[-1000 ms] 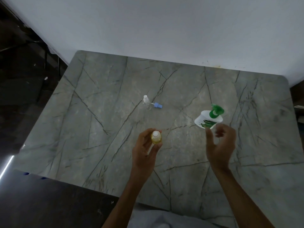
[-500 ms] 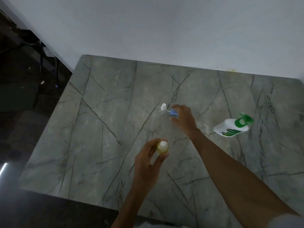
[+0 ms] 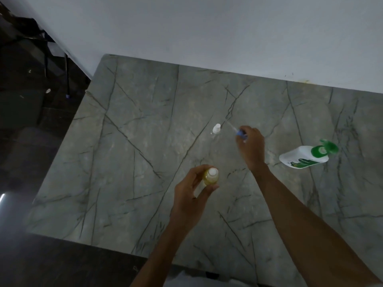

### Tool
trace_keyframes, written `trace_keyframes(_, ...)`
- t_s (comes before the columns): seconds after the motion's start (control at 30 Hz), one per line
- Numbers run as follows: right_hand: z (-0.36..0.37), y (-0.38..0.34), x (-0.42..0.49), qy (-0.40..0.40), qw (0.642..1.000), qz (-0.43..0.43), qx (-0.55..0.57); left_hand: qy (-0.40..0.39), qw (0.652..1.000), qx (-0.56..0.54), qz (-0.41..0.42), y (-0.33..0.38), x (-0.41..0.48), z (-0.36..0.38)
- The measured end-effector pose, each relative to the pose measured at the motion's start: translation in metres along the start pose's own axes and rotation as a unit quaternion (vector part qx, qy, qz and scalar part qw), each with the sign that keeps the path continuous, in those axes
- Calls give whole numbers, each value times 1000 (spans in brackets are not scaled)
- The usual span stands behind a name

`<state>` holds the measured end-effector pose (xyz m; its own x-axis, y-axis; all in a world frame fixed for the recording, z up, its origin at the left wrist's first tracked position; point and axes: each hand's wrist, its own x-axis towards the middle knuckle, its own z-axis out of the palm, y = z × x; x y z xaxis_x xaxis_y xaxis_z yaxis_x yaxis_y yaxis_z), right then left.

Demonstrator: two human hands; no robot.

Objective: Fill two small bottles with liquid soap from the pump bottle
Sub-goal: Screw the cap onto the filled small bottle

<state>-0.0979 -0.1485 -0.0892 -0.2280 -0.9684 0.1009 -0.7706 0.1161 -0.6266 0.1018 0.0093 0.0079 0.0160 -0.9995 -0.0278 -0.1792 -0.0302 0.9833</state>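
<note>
Holding a small bottle [image 3: 211, 177] of yellow soap upright above the marble-patterned table [image 3: 128, 162], the left hand [image 3: 191, 200] curls fingers and thumb round its body. The right hand [image 3: 251, 147] pinches a blue spray cap [image 3: 240, 133] with a thin dip tube, just beside the second small bottle [image 3: 216, 129], which is clear and looks empty. The white pump bottle [image 3: 301, 157] sits well to the right. The trailing tube could tip that light empty bottle, or miss the filled one's narrow neck and smear soap.
</note>
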Motion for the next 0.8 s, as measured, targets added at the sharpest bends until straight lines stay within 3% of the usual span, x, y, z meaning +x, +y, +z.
trace_keyframes(0.13,-88,-21,-46,70,994,4,82,17,1000,-6,9,-2,4,5)
trace_keyframes(0.23,-160,-51,-96,35,990,34,135,16,1000,2,8,-1,8,11)
trace_keyframes(0.33,-212,-81,-134,-8,982,2,191,6,1000,1,9,3,8,22)
trace_keyframes(0.53,-250,-95,-153,-33,983,-128,130,-4,999,-12,29,19,3,44)
trace_keyframes(0.8,-265,-79,-143,-2,979,-185,86,2,998,-7,55,30,-7,67)
